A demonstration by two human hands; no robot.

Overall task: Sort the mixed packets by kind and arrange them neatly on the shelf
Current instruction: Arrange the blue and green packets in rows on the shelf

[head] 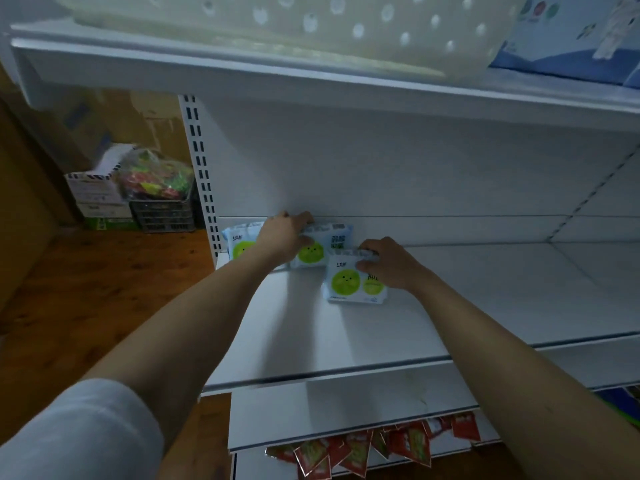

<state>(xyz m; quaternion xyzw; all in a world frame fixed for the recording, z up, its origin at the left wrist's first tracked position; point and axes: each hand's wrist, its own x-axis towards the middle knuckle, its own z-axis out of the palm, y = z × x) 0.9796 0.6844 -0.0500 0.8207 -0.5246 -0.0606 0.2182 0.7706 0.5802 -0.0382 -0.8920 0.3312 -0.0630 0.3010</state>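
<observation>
Three white-and-blue packets with green smiley circles stand at the back left of the white shelf (346,341). The leftmost packet (240,245) leans against the back wall. My left hand (284,235) grips the top of the middle packet (313,251), thumb on its front. My right hand (389,263) holds the top right of the third packet (349,282), which stands a little forward of the other two, its fingers curled over its upper edge.
A perforated white basket (311,19) and a blue-white box (568,32) sit on the shelf above. Red sachets (374,452) lie on a lower shelf. On the wooden floor at left stand cartons (93,199), a dark crate (162,214) and a bag of colourful packets (156,176).
</observation>
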